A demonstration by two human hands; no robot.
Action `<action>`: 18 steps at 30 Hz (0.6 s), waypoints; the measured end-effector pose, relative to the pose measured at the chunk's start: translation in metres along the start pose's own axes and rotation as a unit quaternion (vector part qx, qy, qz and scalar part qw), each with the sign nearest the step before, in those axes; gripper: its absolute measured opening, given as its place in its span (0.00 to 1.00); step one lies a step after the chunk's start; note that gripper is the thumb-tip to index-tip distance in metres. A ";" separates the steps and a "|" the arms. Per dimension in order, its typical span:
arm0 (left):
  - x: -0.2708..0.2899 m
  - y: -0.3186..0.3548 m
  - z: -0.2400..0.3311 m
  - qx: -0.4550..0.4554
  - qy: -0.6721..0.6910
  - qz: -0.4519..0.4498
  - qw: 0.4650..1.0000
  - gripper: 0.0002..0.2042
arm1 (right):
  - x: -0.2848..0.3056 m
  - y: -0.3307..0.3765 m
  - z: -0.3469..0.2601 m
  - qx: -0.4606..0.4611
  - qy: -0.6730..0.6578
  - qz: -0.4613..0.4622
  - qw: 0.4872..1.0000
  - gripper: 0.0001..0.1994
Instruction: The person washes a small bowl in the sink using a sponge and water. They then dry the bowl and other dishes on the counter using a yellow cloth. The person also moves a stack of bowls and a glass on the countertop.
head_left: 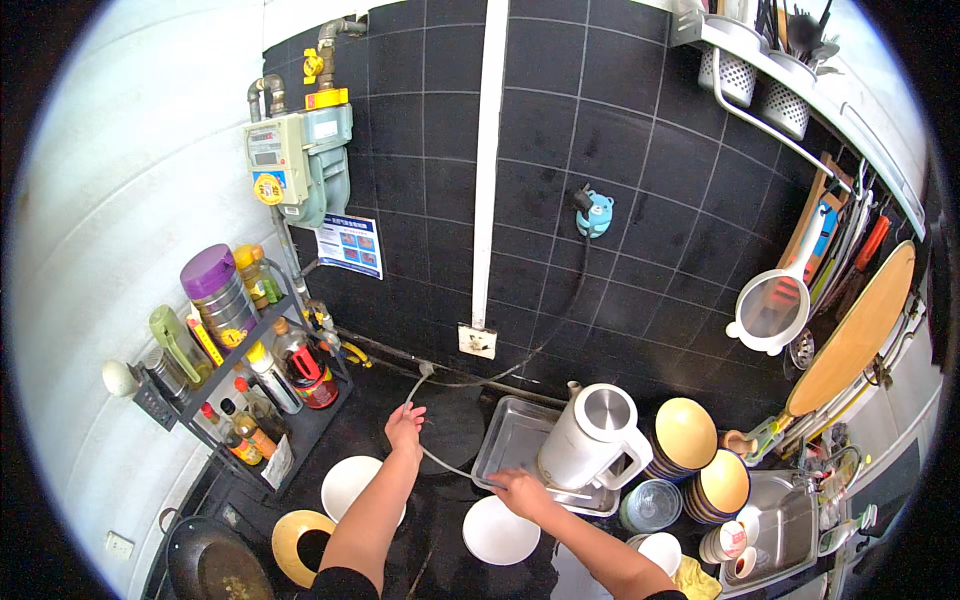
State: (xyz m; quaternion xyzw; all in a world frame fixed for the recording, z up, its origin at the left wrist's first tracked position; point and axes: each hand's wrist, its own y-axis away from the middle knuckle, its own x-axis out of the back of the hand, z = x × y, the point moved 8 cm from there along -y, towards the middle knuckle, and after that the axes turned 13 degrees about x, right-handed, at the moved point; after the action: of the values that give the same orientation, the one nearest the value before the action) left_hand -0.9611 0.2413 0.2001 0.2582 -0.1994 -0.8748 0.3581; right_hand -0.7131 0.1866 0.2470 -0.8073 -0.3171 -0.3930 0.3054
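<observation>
A light grey power cord [447,465] runs between my hands, and its plug end [427,369] sticks up near the back wall. My left hand [404,428] is closed around the cord just below that plug. At the front edge of a metal tray [510,432], my right hand [522,494] pinches the cord; its fingertips are partly hidden. A white electric kettle [580,445] stands in the tray, right of and behind my right hand. A white bowl [500,531] sits just below that hand, and another white bowl [350,486] lies beside my left forearm.
At left are a bottle rack [330,410], a wok [215,560] and a yellow bowl [290,530]. Stacked bowls [685,435], a glass bowl [651,505] and a sink [780,490] occupy the right. A black cord [583,280] hangs from a blue wall socket cover [597,214].
</observation>
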 end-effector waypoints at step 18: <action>-0.134 0.154 0.043 -0.092 -0.104 -0.374 0.917 0.12 | 0.196 0.112 0.004 -0.102 0.217 0.357 0.903 0.21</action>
State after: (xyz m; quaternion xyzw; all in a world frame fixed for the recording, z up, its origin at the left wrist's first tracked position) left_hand -0.8244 0.2436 0.3570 0.1870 -0.0425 -0.9814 0.0038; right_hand -0.5311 0.1747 0.3797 -0.7877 0.1088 -0.4533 0.4028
